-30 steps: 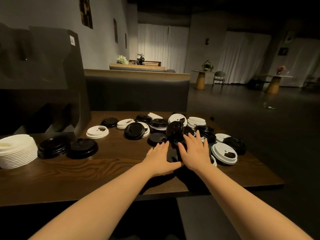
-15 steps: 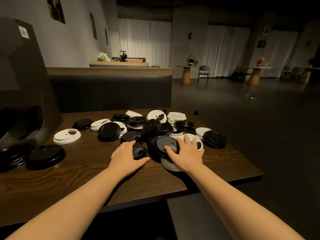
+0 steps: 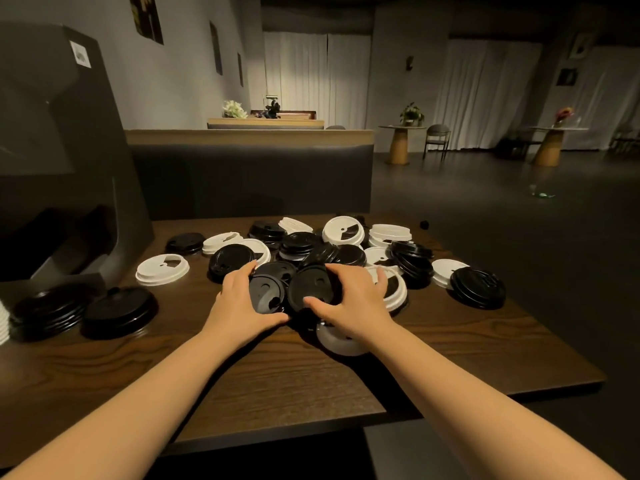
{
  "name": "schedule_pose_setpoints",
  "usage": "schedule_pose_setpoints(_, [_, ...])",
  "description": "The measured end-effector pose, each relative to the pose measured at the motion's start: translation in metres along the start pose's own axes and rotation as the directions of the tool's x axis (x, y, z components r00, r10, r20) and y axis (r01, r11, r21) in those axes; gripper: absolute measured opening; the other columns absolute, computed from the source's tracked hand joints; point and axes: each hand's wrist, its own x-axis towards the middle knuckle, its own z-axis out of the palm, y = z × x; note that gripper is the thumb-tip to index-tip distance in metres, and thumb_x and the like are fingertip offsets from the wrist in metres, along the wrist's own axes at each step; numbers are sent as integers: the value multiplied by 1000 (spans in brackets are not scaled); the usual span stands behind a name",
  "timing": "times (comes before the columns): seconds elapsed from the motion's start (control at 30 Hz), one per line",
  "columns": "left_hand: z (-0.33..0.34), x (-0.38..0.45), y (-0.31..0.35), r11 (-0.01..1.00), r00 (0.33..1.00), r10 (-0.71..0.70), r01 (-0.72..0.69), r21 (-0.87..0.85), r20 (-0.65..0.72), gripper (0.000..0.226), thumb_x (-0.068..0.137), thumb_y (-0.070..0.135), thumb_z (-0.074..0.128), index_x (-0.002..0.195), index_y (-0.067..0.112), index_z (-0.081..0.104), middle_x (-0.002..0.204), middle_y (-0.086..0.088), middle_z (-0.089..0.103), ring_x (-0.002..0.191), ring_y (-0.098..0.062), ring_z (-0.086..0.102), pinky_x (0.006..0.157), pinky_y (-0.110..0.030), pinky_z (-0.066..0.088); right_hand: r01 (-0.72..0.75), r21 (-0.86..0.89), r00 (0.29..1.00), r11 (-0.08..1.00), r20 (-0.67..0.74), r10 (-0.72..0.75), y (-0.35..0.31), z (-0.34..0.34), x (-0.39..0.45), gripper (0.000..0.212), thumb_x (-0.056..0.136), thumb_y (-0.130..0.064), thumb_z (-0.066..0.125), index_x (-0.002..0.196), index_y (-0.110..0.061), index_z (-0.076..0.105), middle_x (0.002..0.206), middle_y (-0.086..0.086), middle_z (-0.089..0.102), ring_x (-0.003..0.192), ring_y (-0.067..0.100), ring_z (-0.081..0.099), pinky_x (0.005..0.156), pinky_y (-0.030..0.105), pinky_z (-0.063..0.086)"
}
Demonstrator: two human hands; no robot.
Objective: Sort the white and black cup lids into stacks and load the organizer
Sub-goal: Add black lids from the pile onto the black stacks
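Black lids are sitting tilted in both our hands at the near edge of the heap. We are curling our left hand (image 3: 242, 299) round one black lid (image 3: 266, 294), thumb below and fingers over its far rim, and we are gripping a second black lid (image 3: 310, 287) with our right hand (image 3: 349, 299), thumb on its near edge and fingers spread over the far side. The two lids are leaning rim to rim between our hands. Beneath our right wrist a white lid (image 3: 337, 339) is lying on the wooden table (image 3: 277, 393). Beyond our fingers the mixed pile of lids (image 3: 346, 247) is spreading across the tabletop, black and white jumbled together. To the left, a black stack (image 3: 50, 311) and a single black lid (image 3: 119, 311) are resting near the dark organizer (image 3: 65, 161), with a lone white lid (image 3: 162, 270) lying between them and the pile.
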Motion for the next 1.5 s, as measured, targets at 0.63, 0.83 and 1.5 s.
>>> schedule_pose_setpoints(0.63, [-30, 59, 3, 555, 984, -161, 153, -817, 74, 26, 94, 13, 55, 118, 21, 63, 114, -3, 65, 105, -17, 62, 88, -32, 52, -159, 846, 987, 509, 150, 59, -29, 25, 64, 50, 90, -13, 61, 137, -21, 46, 129, -1, 54, 113, 9, 52, 86, 21, 49])
schedule_pose_setpoints(0.83, [-44, 60, 1, 51, 935, -293, 225, -973, 200, 12, 94, 6, 48, 100, 5, 58, 89, -16, 70, 86, -27, 67, 67, -37, 56, 20, 425, 978, 905, 178, -106, -36, 21, 40, 60, 88, -40, 62, 141, -26, 40, 130, -4, 52, 123, 11, 45, 102, 28, 39])
schedule_pose_setpoints(1.5, [-40, 49, -4, 12, 922, -265, 295, -955, 281, 26, 96, 34, 49, 110, 14, 60, 109, -12, 68, 102, -29, 63, 81, -45, 51, 115, 416, 984, 902, 76, -160, -34, 15, 35, 86, 77, -30, 77, 147, -29, 27, 147, -13, 33, 123, -7, 29, 105, 17, 29])
